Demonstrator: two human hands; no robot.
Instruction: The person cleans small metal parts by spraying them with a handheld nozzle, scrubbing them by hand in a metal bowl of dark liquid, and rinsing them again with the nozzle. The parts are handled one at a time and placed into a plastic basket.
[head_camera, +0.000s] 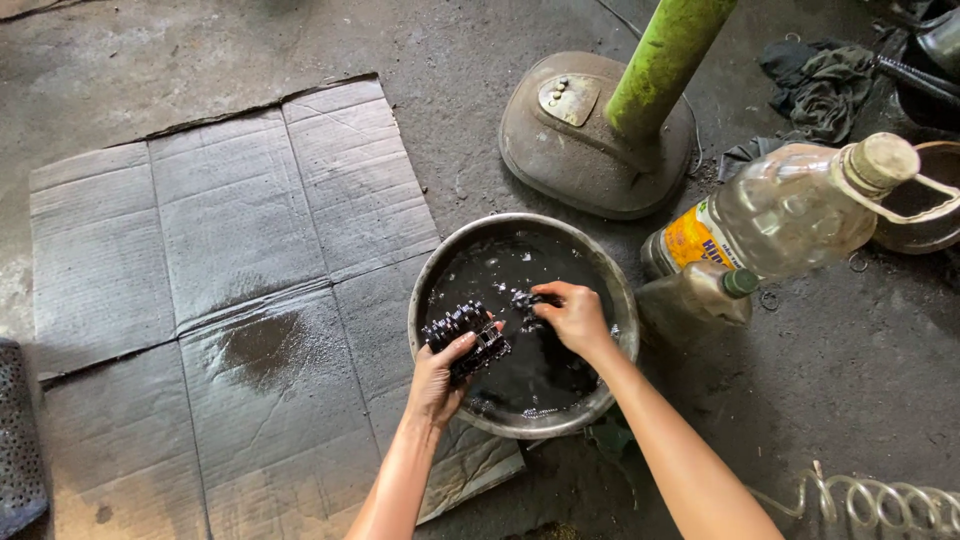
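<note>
While the concrete floor (860, 380) spreads grey and oil-stained under everything, the flattened cardboard sheet (230, 260) takes up the left side, laid out like a mat to keep parts off the grit, with a dark wet patch (262, 345) soaked into it near the middle. Up top stands a heavy rounded fan base (575, 140) with its green pole (665, 60) leaning out of view, parked just beyond the work. Right of centre sits the round metal basin (425, 290), part resting on the cardboard's corner, holding a black, shiny liquid low enough for both hands to work in it. Beside it to the right lies a big clear plastic jug (800, 205), capped and tipped on its side, with a smaller green-capped bottle (700, 295) tucked against the basin's rim, both within easy reach. A dark rag (820, 85) is bunched at the top right, and a coiled clear hose (880, 500) curls at the bottom right. Now the hands: the left hand (437, 385) is closed around a black, ribbed metal part (465, 335), holding it over the basin's left side so drips fall back in. The right hand (572, 315) is curled down over the liquid, fingers pinching a small dark piece (525, 300) just at the surface.
</note>
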